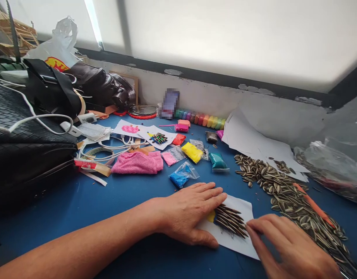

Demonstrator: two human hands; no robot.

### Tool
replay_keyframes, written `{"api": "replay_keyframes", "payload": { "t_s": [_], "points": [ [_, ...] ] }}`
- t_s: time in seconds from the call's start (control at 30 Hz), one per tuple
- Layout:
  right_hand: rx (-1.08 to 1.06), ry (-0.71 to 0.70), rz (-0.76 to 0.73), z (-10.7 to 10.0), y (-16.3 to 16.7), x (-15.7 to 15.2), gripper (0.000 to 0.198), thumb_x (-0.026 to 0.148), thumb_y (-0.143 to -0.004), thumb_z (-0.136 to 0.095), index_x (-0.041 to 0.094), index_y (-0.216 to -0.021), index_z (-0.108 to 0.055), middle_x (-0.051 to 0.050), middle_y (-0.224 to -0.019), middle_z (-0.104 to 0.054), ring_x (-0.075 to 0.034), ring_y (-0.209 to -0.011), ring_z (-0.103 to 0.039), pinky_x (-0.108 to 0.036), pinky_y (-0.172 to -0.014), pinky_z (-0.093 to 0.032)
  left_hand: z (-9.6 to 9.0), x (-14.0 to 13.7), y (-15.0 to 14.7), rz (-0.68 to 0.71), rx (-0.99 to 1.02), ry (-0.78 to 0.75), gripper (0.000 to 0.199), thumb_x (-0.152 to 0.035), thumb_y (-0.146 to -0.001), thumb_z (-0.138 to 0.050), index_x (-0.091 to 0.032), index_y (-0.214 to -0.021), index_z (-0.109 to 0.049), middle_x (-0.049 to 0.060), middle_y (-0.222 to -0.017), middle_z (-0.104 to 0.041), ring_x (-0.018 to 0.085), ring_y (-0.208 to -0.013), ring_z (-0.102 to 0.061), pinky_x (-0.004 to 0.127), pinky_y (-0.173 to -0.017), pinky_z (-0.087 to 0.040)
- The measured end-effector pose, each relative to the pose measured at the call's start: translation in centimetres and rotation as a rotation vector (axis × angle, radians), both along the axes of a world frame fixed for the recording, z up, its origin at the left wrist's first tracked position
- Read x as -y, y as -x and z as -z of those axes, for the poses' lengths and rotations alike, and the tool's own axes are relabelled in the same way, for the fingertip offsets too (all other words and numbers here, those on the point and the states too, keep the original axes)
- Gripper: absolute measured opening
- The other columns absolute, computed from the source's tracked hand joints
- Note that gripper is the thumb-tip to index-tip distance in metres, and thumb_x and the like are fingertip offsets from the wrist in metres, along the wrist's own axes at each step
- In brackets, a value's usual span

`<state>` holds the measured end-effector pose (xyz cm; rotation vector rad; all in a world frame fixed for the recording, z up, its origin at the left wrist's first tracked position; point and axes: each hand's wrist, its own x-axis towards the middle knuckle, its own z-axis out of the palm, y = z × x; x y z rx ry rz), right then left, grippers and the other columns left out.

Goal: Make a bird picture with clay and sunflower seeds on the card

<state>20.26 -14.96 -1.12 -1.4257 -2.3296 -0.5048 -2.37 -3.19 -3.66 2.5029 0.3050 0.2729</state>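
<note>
The left hand (193, 215) lies open on paper (242, 203). Unclear whether the right hand (289, 242) grips; its nudge could dislodge seeds (231, 221).

Flat blue desk (132, 199). Directly on it: folded pink terry cloth (138, 162), left of centre; blue-filled clear plastic packet (181, 177); bright yellow plastic packet (192, 152) behind that; teal-filled clear plastic packet (218, 161); flat white paper sheet (244, 204), nearer; long heap of dark striped sunflower seeds (302, 217), right.

Coloured packets (192, 152) and heaped seeds (268, 180) (on a blue table (108, 195)) suggest a craft corner.
</note>
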Motion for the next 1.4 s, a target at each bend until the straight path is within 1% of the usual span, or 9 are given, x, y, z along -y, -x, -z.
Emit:
{"api": "replay_keyframes", "payload": {
  "t_s": [0.13, 0.23, 0.43, 0.67, 0.87, 1.0, 1.13, 1.3, 1.4],
  "points": [
    [-0.011, -0.092, 0.109, -0.4, -1.6, -0.9, 0.028, 0.033, -0.100, -0.041, 0.022, -0.088, -0.063, -0.003, -0.079, -0.069, -0.016, -0.070, -0.067, -0.028, -0.066, -0.049, -0.1, 0.0, 0.0, -0.006, -0.007, 0.003, 0.092, -0.057, -0.085, -0.062, -0.008, -0.153, -0.025, 0.018, -0.159, -0.022, 0.031, -0.150, -0.014, 0.045, -0.122, -0.014],
    [0.015, -0.148, 0.147, 0.2, -2.5, -1.4, 0.030, 0.030, -0.100, -0.038, 0.020, -0.094, -0.066, -0.005, -0.084, -0.072, -0.017, -0.075, -0.069, -0.029, -0.066, -0.051, -0.1, 0.1, 0.0, -0.012, -0.018, 0.008, 0.090, -0.057, -0.085, -0.062, -0.010, -0.153, -0.026, 0.016, -0.160, -0.020, 0.031, -0.150, -0.014, 0.045, -0.122, -0.016],
    [0.101, -0.098, 0.108, 2.6, -3.8, -1.6, 0.032, 0.015, -0.093, -0.040, 0.016, -0.112, -0.066, -0.009, -0.105, -0.072, -0.019, -0.095, -0.068, -0.029, -0.078, -0.056, 0.0, 0.0, -0.1, 0.000, -0.016, 0.014, 0.091, -0.057, -0.085, -0.062, -0.010, -0.153, -0.024, 0.017, -0.160, -0.018, 0.031, -0.150, -0.013, 0.045, -0.122, -0.014],
    [0.132, -0.080, 0.086, 3.3, -4.2, -1.7, 0.039, 0.007, -0.087, -0.039, 0.015, -0.110, -0.069, -0.010, -0.105, -0.073, -0.018, -0.092, -0.070, -0.028, -0.074, -0.058, -0.2, -0.3, 0.0, 0.000, -0.020, 0.066, 0.092, -0.056, -0.085, -0.062, -0.008, -0.153, -0.024, 0.016, -0.160, -0.019, 0.029, -0.150, -0.013, 0.043, -0.123, -0.014],
    [0.160, -0.112, 0.069, 3.0, -4.0, -1.8, 0.041, 0.005, -0.084, -0.039, 0.016, -0.108, -0.071, -0.009, -0.102, -0.074, -0.018, -0.087, -0.071, -0.028, -0.072, -0.058, -1.1, -0.6, -0.1, -0.009, -0.005, 0.150, 0.084, -0.037, -0.080, -0.063, -0.009, -0.152, -0.028, 0.016, -0.158, -0.027, 0.027, -0.148, -0.022, 0.042, -0.122, -0.017],
    [0.177, -0.126, 0.049, 3.0, -3.9, -1.8, 0.044, 0.003, -0.082, -0.038, 0.016, -0.106, -0.072, -0.010, -0.100, -0.074, -0.018, -0.087, -0.071, -0.028, -0.072, -0.058, -1.4, -0.5, 0.0, -0.044, 0.022, 0.184, 0.081, -0.020, -0.074, -0.055, -0.006, -0.150, -0.032, 0.013, -0.156, -0.034, 0.024, -0.148, -0.024, 0.037, -0.122, -0.020],
    [0.148, -0.122, 0.053, 3.3, -3.9, -1.8, 0.046, 0.001, -0.079, -0.038, 0.016, -0.105, -0.072, -0.010, -0.100, -0.074, -0.018, -0.087, -0.071, -0.029, -0.072, -0.057, -1.4, -0.7, 0.1, -0.111, 0.095, 0.215, 0.076, -0.012, -0.072, -0.048, -0.010, -0.148, -0.037, 0.010, -0.155, -0.037, 0.022, -0.147, -0.027, 0.036, -0.122, -0.023],
    [0.128, -0.104, 0.085, 3.4, -4.3, -1.5, 0.044, 0.002, -0.082, -0.039, 0.018, -0.108, -0.072, -0.008, -0.102, -0.074, -0.017, -0.090, -0.070, -0.028, -0.075, -0.056, -1.0, -1.4, 0.3, -0.266, 0.235, 0.113, 0.060, -0.006, -0.078, -0.040, -0.014, -0.138, -0.049, 0.010, -0.140, -0.054, 0.018, -0.133, -0.047, 0.034, -0.116, -0.035],
    [0.105, -0.062, 0.092, 3.5, -4.3, -1.5, 0.040, 0.007, -0.087, -0.040, 0.018, -0.112, -0.070, -0.008, -0.105, -0.073, -0.017, -0.093, -0.069, -0.027, -0.077, -0.056, -0.8, -1.8, 0.4, -0.271, 0.161, -0.015, 0.053, -0.006, -0.085, -0.039, -0.009, -0.136, -0.050, 0.014, -0.137, -0.055, 0.021, -0.129, -0.050, 0.036, -0.112, -0.039]
  ]
}}
